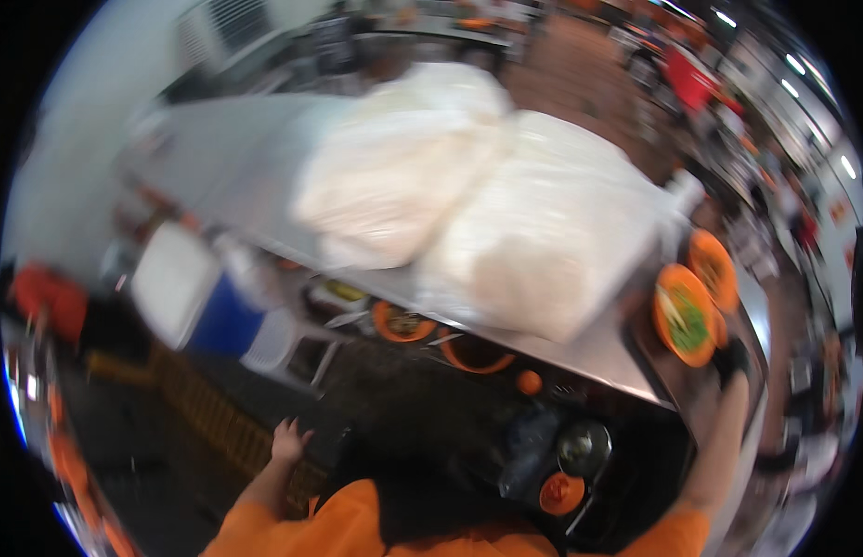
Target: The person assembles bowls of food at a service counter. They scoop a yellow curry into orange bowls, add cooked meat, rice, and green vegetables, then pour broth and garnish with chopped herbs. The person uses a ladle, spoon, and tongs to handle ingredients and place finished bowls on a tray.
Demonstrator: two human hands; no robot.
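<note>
My left hand (290, 442) is bare, low at the left of the view, with its fingers apart and nothing in it. On my stretched-out right arm, my right hand (732, 362) wears a black glove. It is at the near edge of an orange bowl (682, 317) that contains chopped greens and pale strips. Blur and the bowl hide the fingers, so whether they grip it is unclear. A second orange bowl (713, 268) with brownish contents stands just behind the first. Large, full translucent plastic bags (403, 174) lie on the steel table (254, 174) ahead.
Under the table are orange basins (403, 324) and a metal bowl (584, 449). A small orange bowl with red contents (562, 493) sits near my body. To the left stand a white-and-blue container (177, 278) and a yellow crate (208, 411). A person in red (48, 299) is at the far left.
</note>
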